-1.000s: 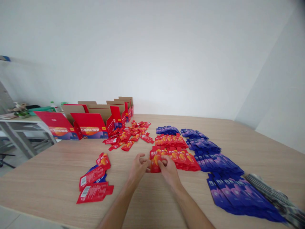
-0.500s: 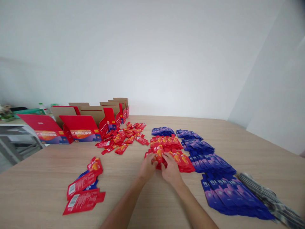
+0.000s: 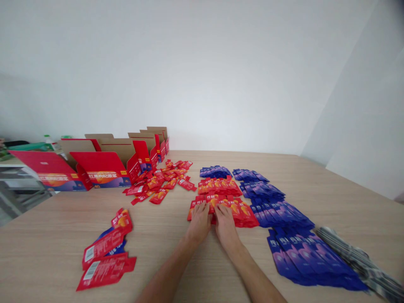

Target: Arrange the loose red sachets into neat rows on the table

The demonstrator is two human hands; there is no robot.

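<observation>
Both my hands rest on the nearest row of overlapping red pouches (image 3: pixel 241 212) at the middle of the table. My left hand (image 3: pixel 200 219) touches the row's left part, its fingers over the pouches. Close beside it, my right hand (image 3: pixel 224 221) has its fingertips on the same row. One red pouch (image 3: pixel 212 199) shows between and just beyond the fingertips; whether either hand grips it is hidden. Behind lies another row of red pouches (image 3: pixel 217 186). Rows of blue-purple pouches (image 3: pixel 279 213) lie to the right, and a small blue row (image 3: pixel 215 171) is farther back.
Open red boxes (image 3: pixel 102 170) stand at the back left, beside a loose heap of red pouches (image 3: pixel 154 183). Several red and blue pouches (image 3: pixel 105 271) lie at the front left of the wooden table (image 3: pixel 158 240). A striped cloth bundle (image 3: pixel 353 256) lies at the right.
The upright red pouch between my hands now lies lower on the near row. My left hand has moved slightly right, and its fingers have come down over the pouches. The view has shifted slightly.
</observation>
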